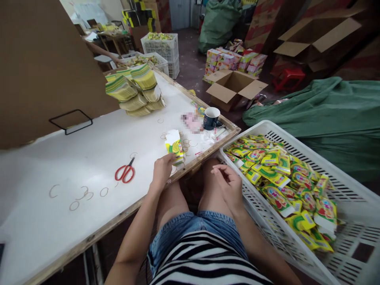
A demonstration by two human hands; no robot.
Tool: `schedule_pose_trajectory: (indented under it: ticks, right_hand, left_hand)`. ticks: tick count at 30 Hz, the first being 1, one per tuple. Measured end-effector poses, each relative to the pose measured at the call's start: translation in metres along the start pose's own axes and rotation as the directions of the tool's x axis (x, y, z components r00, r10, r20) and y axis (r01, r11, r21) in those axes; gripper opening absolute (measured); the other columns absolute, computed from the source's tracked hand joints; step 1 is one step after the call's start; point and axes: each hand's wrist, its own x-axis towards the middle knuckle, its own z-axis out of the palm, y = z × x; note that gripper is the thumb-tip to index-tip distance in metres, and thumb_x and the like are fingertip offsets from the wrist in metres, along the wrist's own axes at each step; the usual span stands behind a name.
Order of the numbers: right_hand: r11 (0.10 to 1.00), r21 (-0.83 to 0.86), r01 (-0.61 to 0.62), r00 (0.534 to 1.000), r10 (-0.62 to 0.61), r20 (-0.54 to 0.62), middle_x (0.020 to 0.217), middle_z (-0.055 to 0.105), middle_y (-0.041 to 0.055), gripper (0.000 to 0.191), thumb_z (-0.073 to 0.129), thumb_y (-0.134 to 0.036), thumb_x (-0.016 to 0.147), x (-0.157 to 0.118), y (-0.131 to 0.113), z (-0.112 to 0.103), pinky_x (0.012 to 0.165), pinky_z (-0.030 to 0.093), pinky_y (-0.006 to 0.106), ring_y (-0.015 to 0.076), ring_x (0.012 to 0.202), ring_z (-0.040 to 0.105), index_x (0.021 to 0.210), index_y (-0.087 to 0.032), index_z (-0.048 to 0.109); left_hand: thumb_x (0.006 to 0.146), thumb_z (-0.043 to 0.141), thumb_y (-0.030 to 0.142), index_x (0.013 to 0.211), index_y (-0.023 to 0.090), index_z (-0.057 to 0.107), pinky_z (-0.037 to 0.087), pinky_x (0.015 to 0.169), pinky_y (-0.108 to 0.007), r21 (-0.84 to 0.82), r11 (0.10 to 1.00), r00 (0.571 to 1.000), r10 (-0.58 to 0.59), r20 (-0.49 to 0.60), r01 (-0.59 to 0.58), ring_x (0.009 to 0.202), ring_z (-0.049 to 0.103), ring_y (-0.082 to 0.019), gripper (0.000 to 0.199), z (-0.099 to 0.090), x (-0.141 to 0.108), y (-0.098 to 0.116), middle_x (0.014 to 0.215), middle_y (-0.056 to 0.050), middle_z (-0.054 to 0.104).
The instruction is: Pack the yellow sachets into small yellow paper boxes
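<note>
My left hand [162,169] is at the table's near edge, its fingers closed on the lower end of a small yellow and green carton [175,147] with a white flap. Part of that carton is hidden by the fingers. Over my right thigh, beside the crate, my right hand [230,182] is curled with the fingertips drawn together and nothing visible in it. Several rubber bands [186,143] lie around the carton. To the left rest red-handled scissors [126,171]. Folded yellow-green cartons [267,166] fill much of the white plastic crate [267,126] at my right.
Bundles of flat cartons [139,91] are stacked on the white table [97,158]. A dark mug [211,118] stands near its wooden rim. Beyond are an open cardboard box [228,95], a green sack [332,114] and more crates [162,45]. Another person's arm [102,51] shows far left.
</note>
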Motion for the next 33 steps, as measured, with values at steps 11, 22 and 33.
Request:
schedule_pose_trajectory:
  ticks: [11, 22, 33]
  right_hand:
    - [0.876, 0.379, -0.298, 0.955, 0.274, 0.116, 0.087, 0.074, 0.002, 0.035, 0.077, -0.042, 0.076, -0.005, 0.02, 0.01, 0.073, 0.053, 0.029, 0.0167, 0.077, 0.067, 0.101, -0.021, 0.063]
    - [0.921, 0.287, -0.264, 0.943, 0.184, 0.277, 0.094, 0.076, 0.0074, 0.032, 0.072, -0.045, 0.082, -0.019, 0.013, 0.008, 0.078, 0.058, 0.035, 0.0221, 0.086, 0.07, 0.103, -0.02, 0.068]
    - [0.935, 0.203, -0.289, 0.939, 0.237, 0.248, 0.096, 0.075, 0.0071, 0.037, 0.075, -0.049, 0.078, -0.02, 0.013, 0.002, 0.074, 0.056, 0.031, 0.0194, 0.081, 0.068, 0.1, -0.019, 0.073]
  left_hand:
    - [0.096, 0.05, 0.008, 0.137, 0.015, 0.056, 0.052, 0.108, -0.046, -0.268, 0.625, 0.678, 0.705, -0.21, -0.733, 0.131, 0.057, -0.025, 0.043, 0.008, -0.076, 0.06, 0.125, -0.014, 0.071]
    - [0.078, 0.069, 0.064, 0.118, 0.02, 0.071, 0.055, 0.097, -0.045, -0.874, 0.241, 0.891, 0.067, 0.449, 0.422, 0.119, 0.065, -0.033, 0.06, 0.001, -0.058, 0.069, 0.116, -0.013, 0.075]
    - [0.073, 0.079, 0.051, 0.113, 0.017, 0.069, 0.055, 0.09, -0.04, -0.886, 0.16, 0.9, -0.033, 0.436, 0.435, 0.105, 0.071, -0.028, 0.054, 0.019, -0.062, 0.076, 0.103, -0.012, 0.077]
